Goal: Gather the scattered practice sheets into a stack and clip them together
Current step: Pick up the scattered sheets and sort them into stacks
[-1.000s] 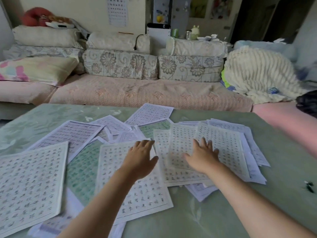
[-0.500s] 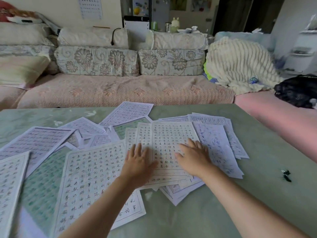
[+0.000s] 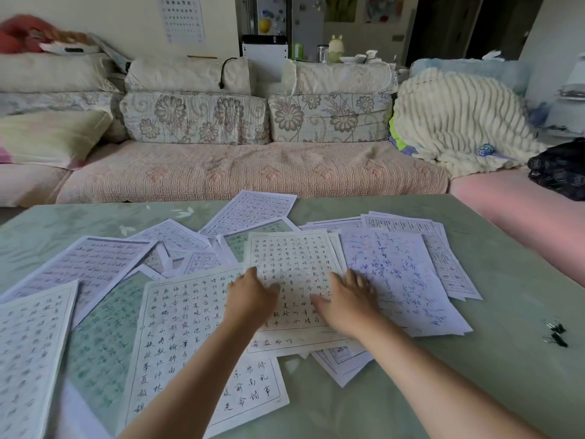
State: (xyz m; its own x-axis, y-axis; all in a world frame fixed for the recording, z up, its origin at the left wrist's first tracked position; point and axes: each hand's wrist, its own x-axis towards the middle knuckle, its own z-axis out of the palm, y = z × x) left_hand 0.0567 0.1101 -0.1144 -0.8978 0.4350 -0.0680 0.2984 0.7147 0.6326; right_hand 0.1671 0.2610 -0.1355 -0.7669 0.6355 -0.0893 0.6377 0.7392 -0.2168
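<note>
Practice sheets (image 3: pixel 177 327) lie scattered and overlapping on the green table (image 3: pixel 506 391), from its near left to right of centre. The left hand (image 3: pixel 250 299) rests flat on the central sheet (image 3: pixel 294 258), fingers straight and together. Just right of it, the right hand (image 3: pixel 346 307) presses the same sheet, fingers straight and slightly spread. Two black binder clips (image 3: pixel 555 334) sit at the far right, apart from the papers.

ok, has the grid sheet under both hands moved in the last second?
Yes. The grid sheet has slid left, away from the binder clips, uncovering the blue-scribbled sheet at its right.
</note>
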